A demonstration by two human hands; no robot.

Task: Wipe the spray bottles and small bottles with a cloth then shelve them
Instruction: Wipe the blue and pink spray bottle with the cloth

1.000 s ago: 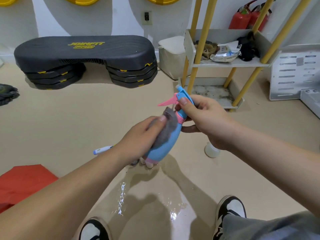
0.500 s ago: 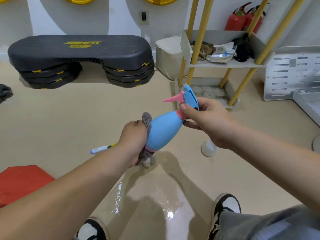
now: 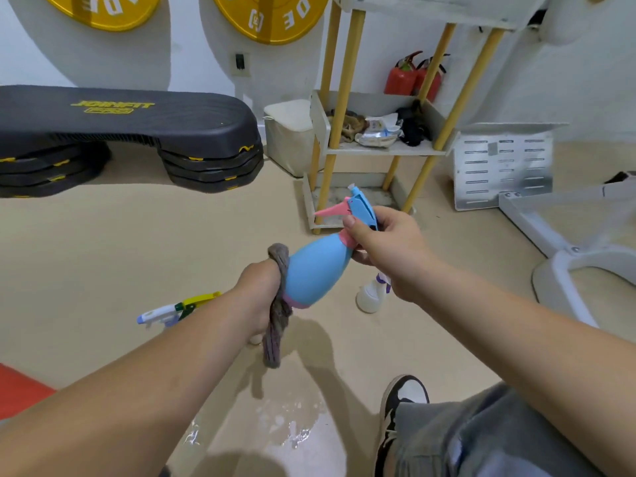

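Observation:
A blue spray bottle with a pink trigger is held tilted in mid-air, nozzle up and away from me. My right hand grips its neck and spray head. My left hand holds a grey cloth wrapped against the bottle's lower left side and base; the cloth's tail hangs down. On the floor lie another spray bottle with a yellow and green head, left of my left arm, and a small white bottle under my right wrist. The shelf with yellow posts stands beyond.
A black step platform sits at the back left. A white bin stands beside the shelf, and a metal panel and white frame are at the right. A wet patch shines near my shoe. A red mat lies at left.
The cloth in my left hand has slid from the bottle's upper body down to its base. The view has tilted up.

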